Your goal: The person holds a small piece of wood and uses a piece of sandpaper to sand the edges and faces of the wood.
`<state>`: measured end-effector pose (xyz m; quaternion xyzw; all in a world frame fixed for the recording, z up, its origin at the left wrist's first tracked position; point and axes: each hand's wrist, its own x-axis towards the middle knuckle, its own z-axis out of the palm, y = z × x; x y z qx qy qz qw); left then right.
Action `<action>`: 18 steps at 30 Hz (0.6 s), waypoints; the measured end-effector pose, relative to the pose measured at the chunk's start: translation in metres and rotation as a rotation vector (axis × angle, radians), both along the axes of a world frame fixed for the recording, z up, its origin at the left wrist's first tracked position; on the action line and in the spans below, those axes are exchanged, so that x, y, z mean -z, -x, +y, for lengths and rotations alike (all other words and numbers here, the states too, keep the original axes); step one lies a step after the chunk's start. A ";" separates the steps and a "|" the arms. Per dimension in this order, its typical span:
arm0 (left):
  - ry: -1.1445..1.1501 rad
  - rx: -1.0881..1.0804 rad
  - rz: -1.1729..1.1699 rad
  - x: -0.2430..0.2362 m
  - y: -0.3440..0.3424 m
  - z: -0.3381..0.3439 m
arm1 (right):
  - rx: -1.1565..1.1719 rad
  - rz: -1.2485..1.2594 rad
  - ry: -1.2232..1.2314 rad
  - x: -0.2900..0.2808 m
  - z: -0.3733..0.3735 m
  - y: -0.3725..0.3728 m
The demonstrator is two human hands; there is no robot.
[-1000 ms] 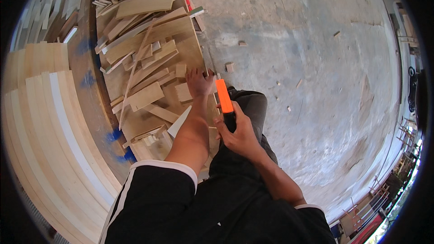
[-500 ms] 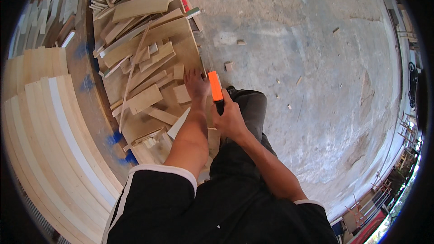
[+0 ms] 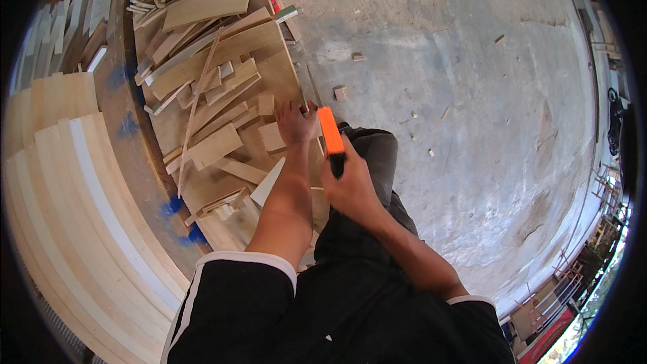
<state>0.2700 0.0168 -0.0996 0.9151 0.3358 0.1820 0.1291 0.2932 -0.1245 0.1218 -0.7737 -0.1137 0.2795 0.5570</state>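
In my right hand (image 3: pixel 352 185) is a tool with a bright orange block-shaped body (image 3: pixel 329 129) and a black grip (image 3: pixel 337 164). My fingers are wrapped round the grip; any blade or head of it is hidden or seen too edge-on to make out. My left hand (image 3: pixel 295 123) lies with fingers spread at the right edge of a broad wooden board (image 3: pixel 280 71), just left of the orange body. Short wood offcuts (image 3: pixel 265 105) lie beside its fingertips, and a squarish piece (image 3: pixel 271 137) is partly covered by the wrist.
Loose offcuts (image 3: pixel 216 147) and a long thin strip (image 3: pixel 198 106) cover the boards. Further left stand long pale planks (image 3: pixel 101 182) side by side. On the right, a concrete floor (image 3: pixel 472 128) carries small wood scraps (image 3: pixel 340 93). My bent knee (image 3: pixel 377 152) is beside the right hand.
My right hand and the orange tool have shifted slightly right and down, with the tool more tilted. The left hand stays at the board's edge, its fingers a little changed.
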 end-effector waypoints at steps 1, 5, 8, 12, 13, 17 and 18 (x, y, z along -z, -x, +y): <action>0.004 -0.010 0.011 -0.001 -0.001 -0.001 | 0.022 -0.051 -0.021 0.018 0.003 -0.001; 0.004 -0.003 -0.057 -0.001 -0.005 -0.001 | 0.015 -0.039 -0.040 0.081 0.041 -0.051; -0.061 0.008 -0.057 0.004 0.000 0.000 | -0.096 0.249 -0.065 0.079 0.063 -0.091; -0.010 -0.003 -0.022 -0.004 -0.004 -0.002 | -0.160 0.426 0.071 0.083 0.092 -0.124; 0.004 0.003 -0.020 -0.004 -0.004 -0.003 | -0.151 0.396 0.090 0.086 0.097 -0.128; -0.017 -0.011 0.014 -0.002 -0.006 -0.004 | -0.162 0.265 0.179 0.100 0.112 -0.128; -0.035 -0.003 0.025 -0.004 -0.005 -0.005 | -0.176 0.228 0.205 0.100 0.112 -0.127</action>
